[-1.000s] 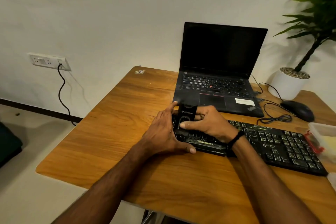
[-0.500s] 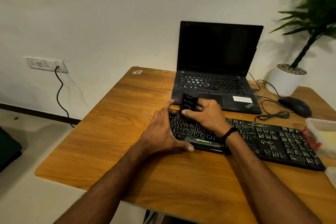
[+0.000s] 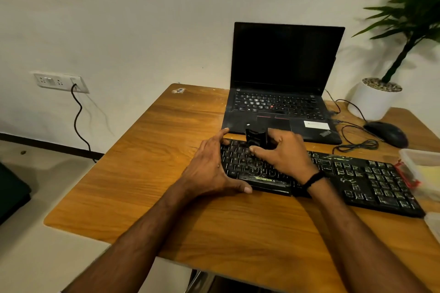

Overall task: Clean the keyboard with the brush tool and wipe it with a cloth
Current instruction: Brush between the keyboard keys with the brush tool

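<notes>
the brushing step looks to be in progress, and early on as far as position tells. the black keyboard (image 3: 369,178) lies across the near right part of the wooden desk (image 3: 166,150), just in front of an open laptop (image 3: 285,54) with a dark screen. the right hand (image 3: 283,152) pinches a small black brush tool (image 3: 256,139) between thumb and curled fingers and holds it down on the far rows at the keyboard's left end; the bristles themselves are hidden under the tool and the hand. the left hand (image 3: 209,169) is spread wide over the left end of the keyboard, thumb lying along the near edge and index finger reaching the far edge, bracing it and gripping nothing.

judging by where the tool sits, only the left corner is being worked. the middle keys and the number pad on the right are clear of the hands, and whether they are already brushed cannot be told from dust at this sharpness. the wipe does not appear to have begun: no cloth is in either hand. a clear plastic container (image 3: 421,164) touches the keyboard's right end, and something pale yellow inside may be the cloth, though that is unclear. a mouse (image 3: 387,133) sits far right.
</notes>
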`<move>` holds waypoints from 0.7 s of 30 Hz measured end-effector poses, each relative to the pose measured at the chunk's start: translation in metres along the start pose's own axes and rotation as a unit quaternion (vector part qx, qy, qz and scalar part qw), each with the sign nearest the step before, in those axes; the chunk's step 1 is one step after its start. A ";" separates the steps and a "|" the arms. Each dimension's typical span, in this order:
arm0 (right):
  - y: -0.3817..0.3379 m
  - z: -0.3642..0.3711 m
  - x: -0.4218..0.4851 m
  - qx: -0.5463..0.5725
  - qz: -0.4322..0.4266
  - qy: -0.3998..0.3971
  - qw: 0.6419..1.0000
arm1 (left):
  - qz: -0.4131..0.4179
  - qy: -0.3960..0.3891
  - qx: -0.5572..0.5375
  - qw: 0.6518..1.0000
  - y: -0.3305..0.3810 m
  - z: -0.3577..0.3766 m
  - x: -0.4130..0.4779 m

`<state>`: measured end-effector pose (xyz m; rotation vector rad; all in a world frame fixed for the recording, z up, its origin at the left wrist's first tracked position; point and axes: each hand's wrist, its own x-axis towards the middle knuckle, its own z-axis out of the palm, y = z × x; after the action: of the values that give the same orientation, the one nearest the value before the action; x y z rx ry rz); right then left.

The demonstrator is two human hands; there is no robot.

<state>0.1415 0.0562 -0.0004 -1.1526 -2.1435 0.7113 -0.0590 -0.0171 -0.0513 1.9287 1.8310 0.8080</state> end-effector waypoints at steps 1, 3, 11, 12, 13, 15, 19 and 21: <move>0.004 -0.003 -0.001 0.031 -0.003 -0.017 0.999 | -0.002 0.001 0.000 1.000 0.000 0.000 0.000; 0.006 -0.005 -0.006 0.167 0.016 -0.152 0.974 | -0.003 0.002 -0.002 1.000 0.000 0.000 0.000; 0.003 -0.006 -0.005 0.153 0.020 -0.158 0.975 | -0.007 -0.001 -0.002 1.000 -0.002 0.001 0.002; 0.000 -0.006 -0.009 0.177 0.022 -0.191 0.965 | -0.006 -0.001 -0.001 1.000 -0.002 0.000 0.002; -0.001 -0.005 -0.010 0.161 0.010 -0.185 0.969 | -0.005 -0.001 0.001 1.000 -0.002 0.000 0.002; -0.001 -0.006 -0.005 0.088 0.000 -0.094 0.992 | -0.004 -0.003 0.005 1.000 -0.003 0.001 0.001; 0.002 -0.008 -0.006 0.184 0.051 -0.126 0.974 | -0.008 -0.003 0.005 1.000 -0.002 0.001 0.001; -0.001 -0.005 -0.009 0.231 0.063 -0.145 0.960 | -0.007 -0.005 0.004 1.000 -0.002 0.000 0.001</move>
<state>0.1485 0.0483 0.0017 -0.9781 -1.9820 1.4272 -0.0600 -0.0157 -0.0523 1.9179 1.8432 0.7867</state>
